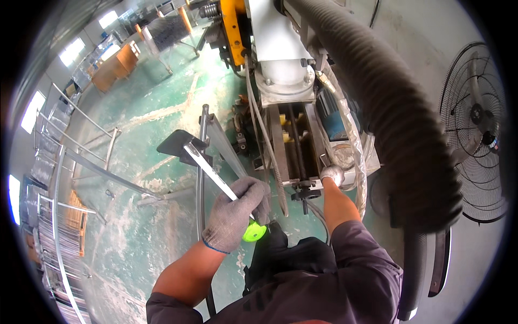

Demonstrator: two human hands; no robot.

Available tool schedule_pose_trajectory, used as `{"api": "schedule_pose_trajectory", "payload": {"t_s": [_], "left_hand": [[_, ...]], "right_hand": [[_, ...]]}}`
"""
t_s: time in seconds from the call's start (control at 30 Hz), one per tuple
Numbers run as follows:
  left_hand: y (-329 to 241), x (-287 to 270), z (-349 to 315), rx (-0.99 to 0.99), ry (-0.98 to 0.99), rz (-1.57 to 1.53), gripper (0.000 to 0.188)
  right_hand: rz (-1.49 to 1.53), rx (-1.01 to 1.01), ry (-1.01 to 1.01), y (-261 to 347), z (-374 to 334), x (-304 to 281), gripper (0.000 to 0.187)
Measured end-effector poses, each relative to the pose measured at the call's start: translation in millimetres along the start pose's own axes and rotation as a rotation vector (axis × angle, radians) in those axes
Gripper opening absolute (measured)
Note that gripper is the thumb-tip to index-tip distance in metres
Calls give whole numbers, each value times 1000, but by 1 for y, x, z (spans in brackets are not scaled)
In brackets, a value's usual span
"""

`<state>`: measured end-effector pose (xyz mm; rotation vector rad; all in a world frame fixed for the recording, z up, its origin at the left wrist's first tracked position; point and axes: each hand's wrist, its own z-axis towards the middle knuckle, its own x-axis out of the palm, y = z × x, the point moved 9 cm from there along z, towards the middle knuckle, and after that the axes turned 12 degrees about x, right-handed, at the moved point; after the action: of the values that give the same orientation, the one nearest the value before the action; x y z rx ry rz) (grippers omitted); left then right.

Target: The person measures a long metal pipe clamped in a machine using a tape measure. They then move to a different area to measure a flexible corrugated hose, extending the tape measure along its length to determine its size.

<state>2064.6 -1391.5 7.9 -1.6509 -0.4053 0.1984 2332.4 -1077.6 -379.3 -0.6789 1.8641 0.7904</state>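
Observation:
My left hand (237,210), in a grey knitted glove, is wrapped around a long silver tool (213,175). It slants up and away to the left, its far end by a dark flat plate (177,147) on an upright metal stand. Below my fingers, in line with the tool, shows a bright green rounded piece (254,231); whether the two are joined, I cannot tell. My right hand (333,174), gloved in pale grey, is closed at the near right side of a machine (280,92), beside a short metal lever (324,159). What its fingers grip is hidden.
A handwheel (306,193) juts from the machine's near end. A thick ribbed hose (388,97) arches over the right side, before a wall-side fan (477,116). Metal pipe frames (97,162) stand on the green floor at left. Cables hang along the machine.

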Motion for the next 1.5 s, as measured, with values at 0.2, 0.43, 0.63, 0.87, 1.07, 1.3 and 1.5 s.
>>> {"api": "schedule_pose_trajectory", "payload": {"t_s": [0.2, 0.43, 0.63, 0.87, 1.07, 1.3, 1.5], "left_hand": [[4, 18, 8, -28, 122, 38, 27], [21, 1, 8, -40, 6, -79, 30], [43, 35, 1, -109, -129, -256, 23], [2, 118, 6, 43, -5, -106, 25], [18, 164, 24, 277, 244, 18, 30], [15, 173, 21, 181, 850, 205, 23], [11, 172, 43, 227, 914, 283, 18]], "right_hand": [[-155, -102, -169, -17, 81, 54, 30], [287, -557, -21, -2, -121, -64, 45], [988, -598, 1190, -52, -329, -158, 69], [1262, -513, 1331, -57, -346, -267, 84], [1136, -126, 941, -90, -316, -296, 33], [1091, -204, 539, -138, -279, -291, 36], [966, -302, 473, -132, -303, -324, 56]]}}
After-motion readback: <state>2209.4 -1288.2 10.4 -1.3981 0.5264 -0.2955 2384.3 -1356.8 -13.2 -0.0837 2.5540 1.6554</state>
